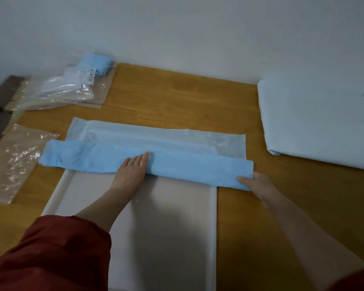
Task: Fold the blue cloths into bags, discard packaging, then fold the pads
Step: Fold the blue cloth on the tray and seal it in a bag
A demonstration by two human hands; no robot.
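A blue cloth point(177, 166), folded into a long, wrinkled band, lies crosswise at mid-bench. Its near side rests on a translucent bag point(166, 227) that runs to the near edge, and its far side rests on a flat white pad point(156, 137). A rolled cloth point(95, 63), also blue, sits bagged at the far-left corner beside crumpled clear packaging point(61, 91). A pale pad stack point(319, 122) lies at the right edge.

White sheet point(166, 238) cut off below; label point(91, 74) unreadable.

Plain indoor room: wooden table point(177, 97) against white wall point(177, 28).
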